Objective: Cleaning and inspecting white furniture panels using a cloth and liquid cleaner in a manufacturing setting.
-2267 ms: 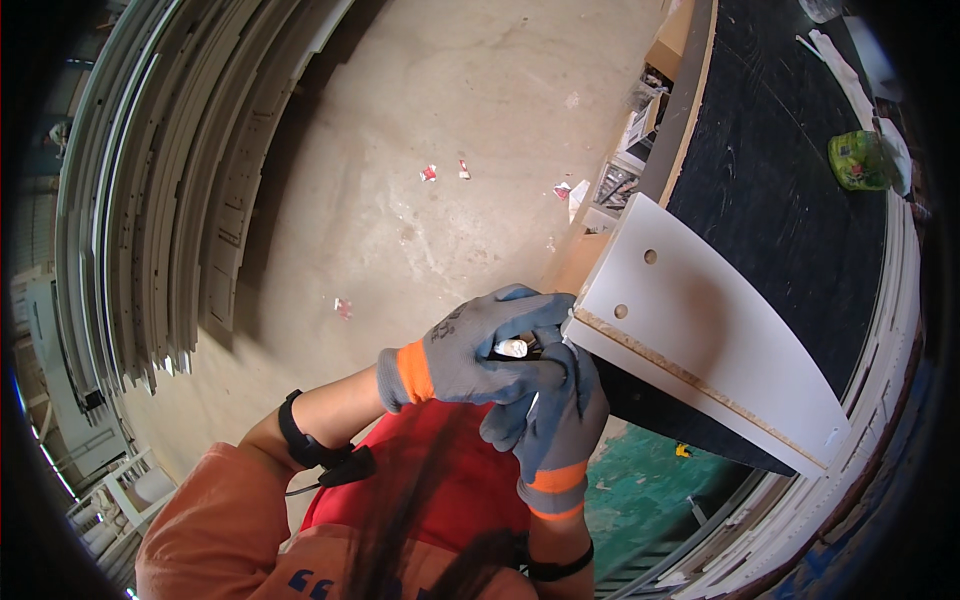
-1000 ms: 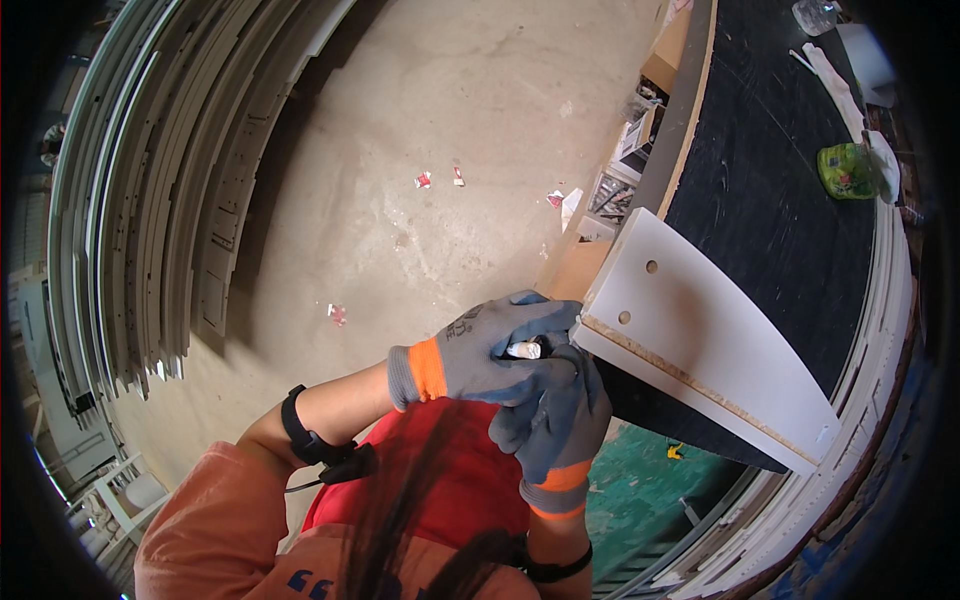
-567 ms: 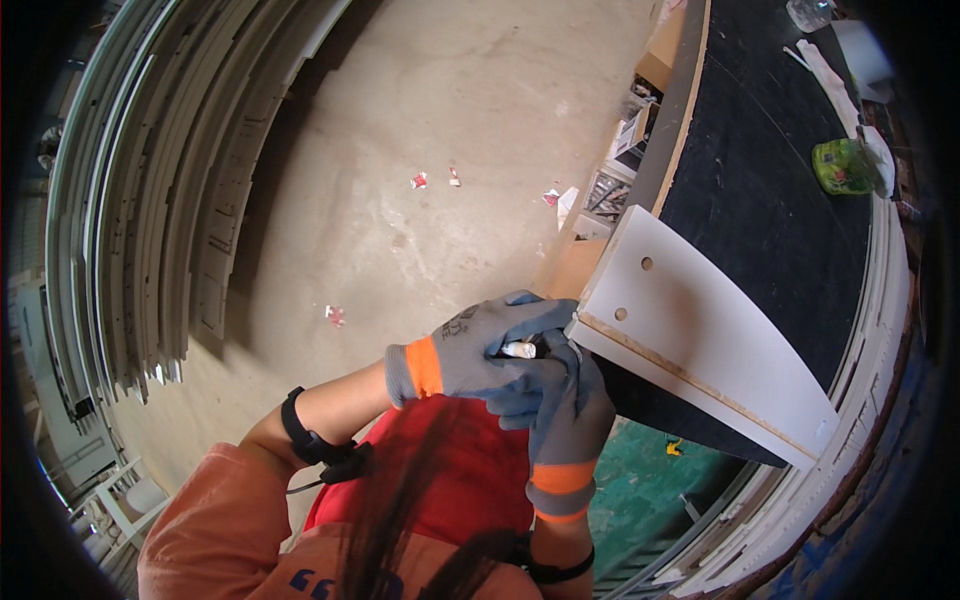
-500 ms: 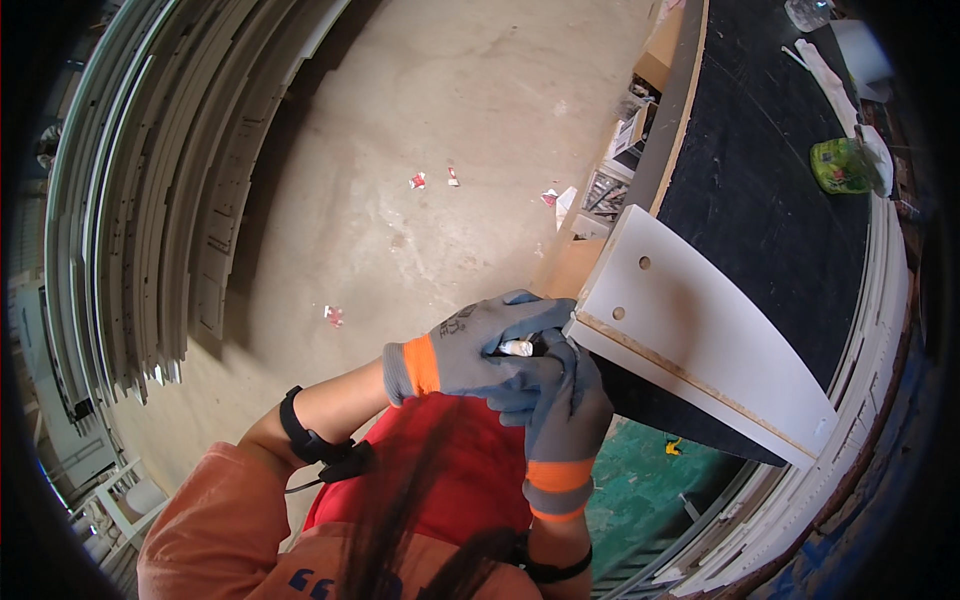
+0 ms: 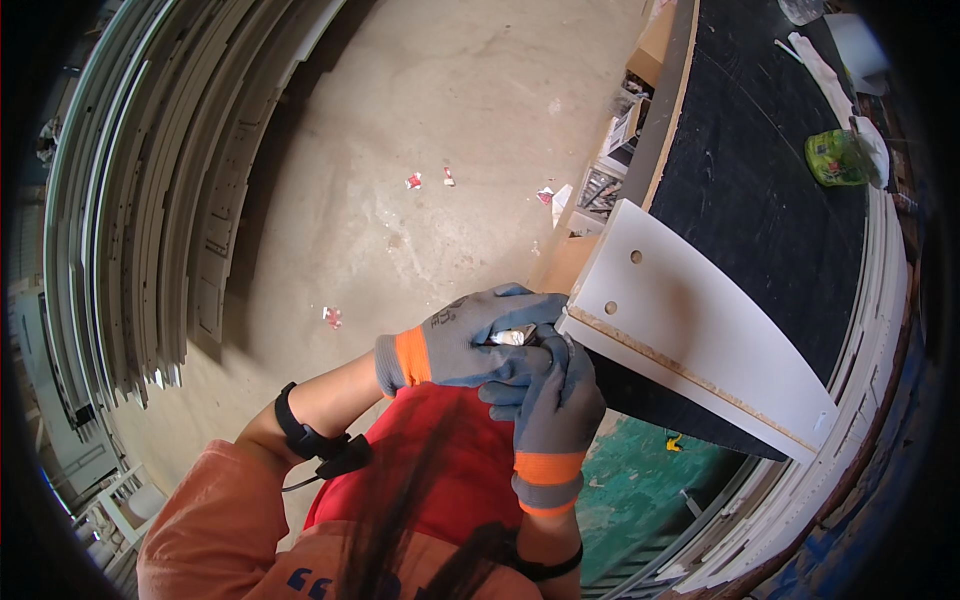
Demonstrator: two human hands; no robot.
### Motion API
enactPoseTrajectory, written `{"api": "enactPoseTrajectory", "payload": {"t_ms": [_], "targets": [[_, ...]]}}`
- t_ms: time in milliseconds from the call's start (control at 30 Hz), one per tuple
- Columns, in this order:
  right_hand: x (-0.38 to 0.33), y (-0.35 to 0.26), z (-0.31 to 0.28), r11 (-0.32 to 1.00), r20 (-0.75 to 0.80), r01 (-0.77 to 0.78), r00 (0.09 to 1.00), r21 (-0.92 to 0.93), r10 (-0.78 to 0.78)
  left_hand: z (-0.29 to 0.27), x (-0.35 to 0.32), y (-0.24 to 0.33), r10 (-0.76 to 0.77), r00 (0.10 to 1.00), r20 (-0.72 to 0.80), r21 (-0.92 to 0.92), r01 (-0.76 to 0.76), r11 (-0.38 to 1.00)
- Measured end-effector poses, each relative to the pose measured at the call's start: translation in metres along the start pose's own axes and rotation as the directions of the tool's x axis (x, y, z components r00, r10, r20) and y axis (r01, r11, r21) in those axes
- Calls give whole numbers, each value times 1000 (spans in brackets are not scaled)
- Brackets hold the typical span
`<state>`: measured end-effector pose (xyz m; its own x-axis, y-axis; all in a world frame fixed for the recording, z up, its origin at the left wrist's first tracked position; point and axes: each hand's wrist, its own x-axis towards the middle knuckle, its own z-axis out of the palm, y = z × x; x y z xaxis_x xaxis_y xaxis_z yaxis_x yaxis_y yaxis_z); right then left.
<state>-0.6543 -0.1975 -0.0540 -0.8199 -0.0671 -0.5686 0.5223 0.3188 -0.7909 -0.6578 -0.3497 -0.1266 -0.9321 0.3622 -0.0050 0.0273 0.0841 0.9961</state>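
Observation:
Both my hands wear grey gloves with orange cuff bands, and they meet at the near left corner of a white board (image 5: 700, 315). My left hand (image 5: 465, 338) is closed around a small white, shiny, crumpled-looking piece (image 5: 513, 337), mostly covered by the fingers. Its fingertips reach the board's corner. Pressed up against them, my right hand (image 5: 560, 400) has its fingers curled in; what they hold, if anything, is hidden. The board lies flat, with two round holes (image 5: 611, 307) near its left end and a bare chipboard strip along the near edge.
Beneath the board is a black tabletop (image 5: 760, 110), with a green-labelled tub (image 5: 836, 158) at its far right. Boxes of small parts (image 5: 600, 190) stand along the table's left side. Stacked long panels (image 5: 170, 180) fill the left. Red and white scraps (image 5: 332, 317) lie on the concrete floor.
Both hands and the board sit slightly further left and up in the picture, as does the table. The hands keep nearly the same grip at the board's corner.

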Motion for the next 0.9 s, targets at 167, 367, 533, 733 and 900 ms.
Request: {"api": "enactPoseTrajectory", "payload": {"t_ms": [167,367,533,733,900], "targets": [[0,8,-1,998,-9,52,999,-41,-53,1,0,-3,59,998,-11,-2,-60,998],[3,8,-2,978,8,134,991,-161,-135,0,-2,-7,6,1000,22,-24,-6,1000],[3,13,-1,985,13,113,994,-127,-112,2,-1,-4,28,1000,-4,-74,-29,997],[8,25,-2,902,14,298,951,-314,-309,1,-4,-5,8,1000,7,-59,-8,998],[0,11,-1,996,-2,86,996,-18,-86,4,-4,-4,50,999,-16,-19,-50,999]]}}
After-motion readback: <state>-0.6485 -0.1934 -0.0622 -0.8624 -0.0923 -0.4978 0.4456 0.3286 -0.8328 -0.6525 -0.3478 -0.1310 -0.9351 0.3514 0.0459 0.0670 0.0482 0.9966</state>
